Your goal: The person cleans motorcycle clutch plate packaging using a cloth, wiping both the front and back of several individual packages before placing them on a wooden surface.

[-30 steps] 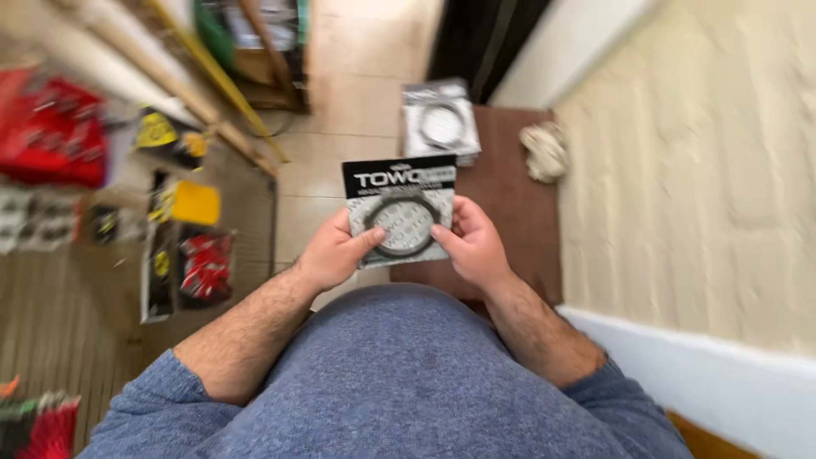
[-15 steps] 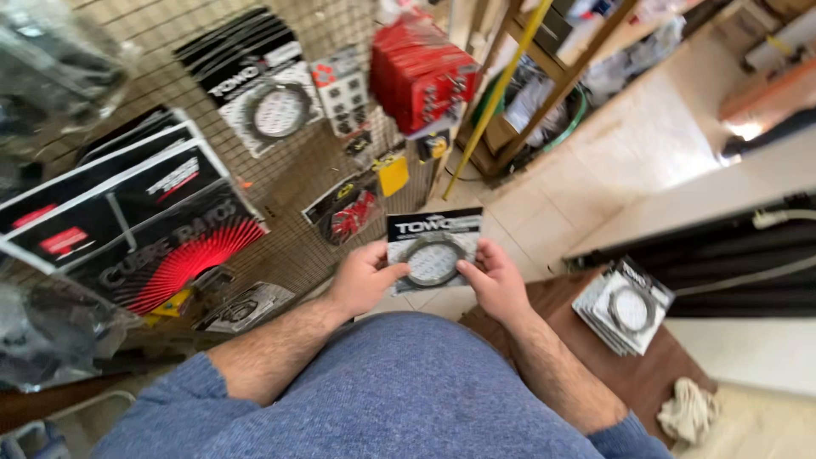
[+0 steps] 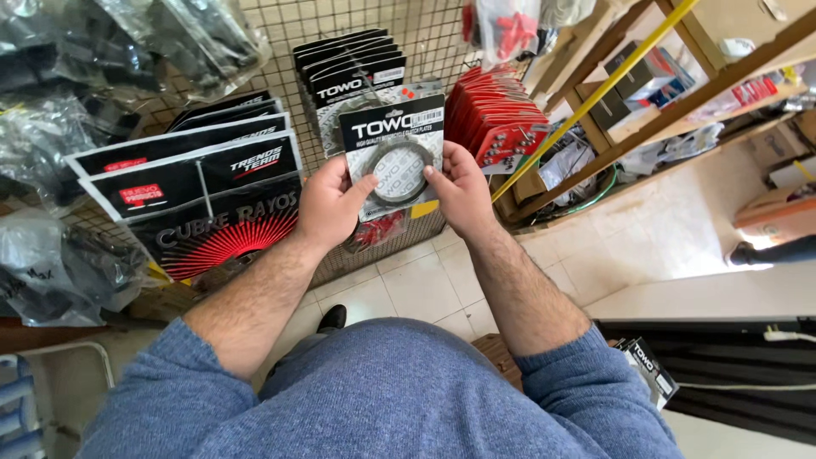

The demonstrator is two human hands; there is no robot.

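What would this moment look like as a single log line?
left hand: holds flat packet by left edge | right hand: holds its right edge | packet: dark ring inside, upright before wire rack | rack: matching packets hanging behind

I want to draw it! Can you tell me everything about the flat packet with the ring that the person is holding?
The flat packet is a thin card in clear plastic, black on top, pale below, with a dark ring showing in the middle. It is held upright, tilted slightly, in front of a wire rack of similar packets. The left hand and the right hand pinch its sides, thumbs on the front.
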